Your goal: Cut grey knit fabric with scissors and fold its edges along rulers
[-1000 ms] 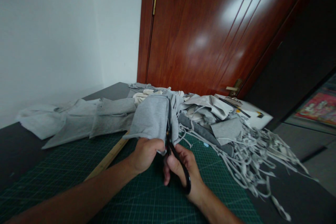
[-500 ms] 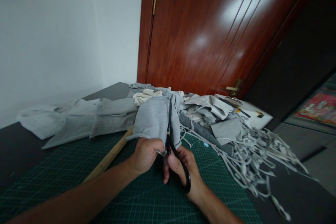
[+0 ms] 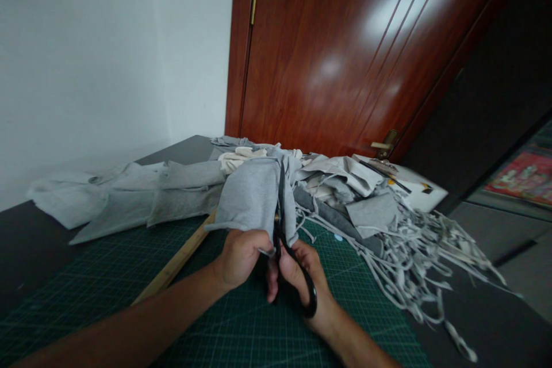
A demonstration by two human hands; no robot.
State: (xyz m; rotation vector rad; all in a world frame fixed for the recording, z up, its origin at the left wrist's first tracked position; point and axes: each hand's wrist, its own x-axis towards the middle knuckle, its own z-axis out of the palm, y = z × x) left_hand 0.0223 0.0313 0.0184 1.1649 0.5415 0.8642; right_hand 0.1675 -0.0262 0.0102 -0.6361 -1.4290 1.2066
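My right hand (image 3: pixel 302 273) is wrapped round the handles of black-handled scissors (image 3: pixel 278 218), whose blades point away from me. A piece of light grey fabric (image 3: pixel 250 190) hangs over and beside the blades, with a narrow strip of it to their right. At its near edge my left hand (image 3: pixel 242 256) pinches the fabric, close to the scissors' pivot. Part of the lower blade is hidden by the cloth. Both hands are held above a green cutting mat (image 3: pixel 224 322).
A wooden ruler (image 3: pixel 176 261) lies diagonally on the mat. Grey fabric pieces (image 3: pixel 185 204) are spread at the left. Tangled fabric strips (image 3: pixel 414 253) and crumpled cloth (image 3: pixel 340 175) cover the right side. Behind the dark table stands a brown door (image 3: pixel 319 69).
The scissors' handles have shifted slightly right and down, and the blade tips slightly right. The fabric's left edge has moved a little left. Both hands keep their hold.
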